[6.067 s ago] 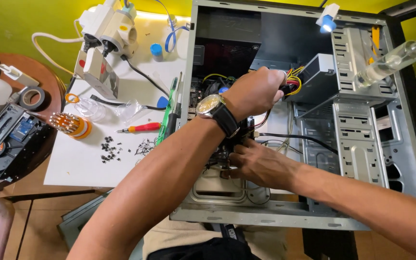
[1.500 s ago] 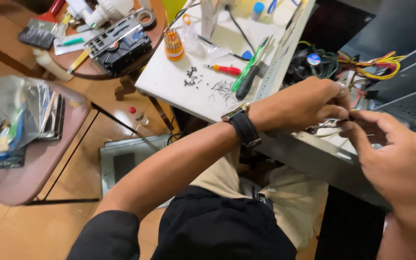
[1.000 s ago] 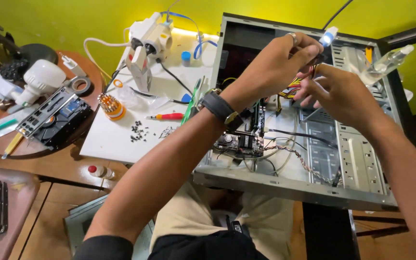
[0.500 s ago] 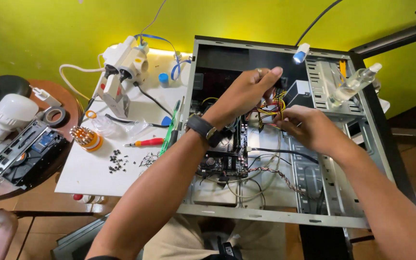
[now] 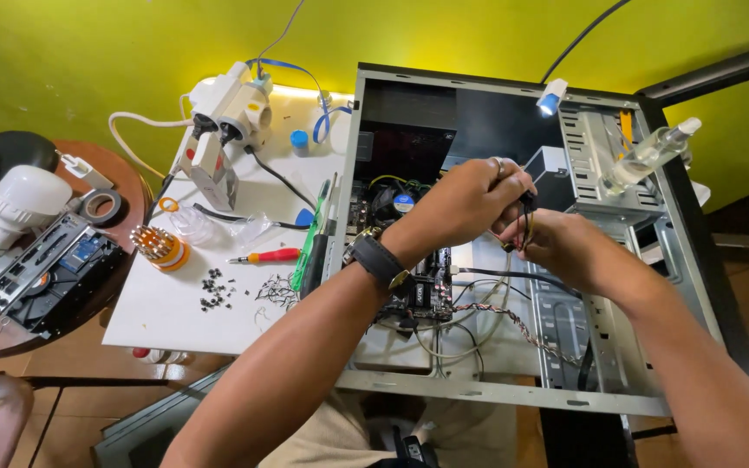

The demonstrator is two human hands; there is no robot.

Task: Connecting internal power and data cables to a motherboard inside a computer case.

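Centrally: open computer case (image 5: 513, 394), lying on its side, metal frame bare, motherboard (image 5: 422, 290) inside at left.
Left hand (image 5: 465, 204), wristwatch (image 5: 381, 263) on wrist: above case middle, fingers curled shut, pinching thin dark cable bundle (image 5: 524, 221) at its upper end.
Right hand (image 5: 565, 247): just right of left hand, touching it, fingers closed around same cable bundle lower down.
Cable bundle: between both hands, over case interior, right of motherboard.
Loose wires (image 5: 478, 316): black and braided, trailing across case floor, near side of hands.
Small clip light (image 5: 551, 95): lit, on far case edge.
Clear spray bottle (image 5: 648, 156): on drive cage, far right.
White table (image 5: 166, 308), left of case: red-handled screwdriver (image 5: 266, 256), scatter of small black screws (image 5: 217, 290), orange screwdriver-bit holder (image 5: 159, 247), white power strip (image 5: 227, 108).
Round wooden table (image 5: 127, 186), far left: tape roll (image 5: 100, 206), white bulb (image 5: 23, 198), disk drive (image 5: 49, 273).
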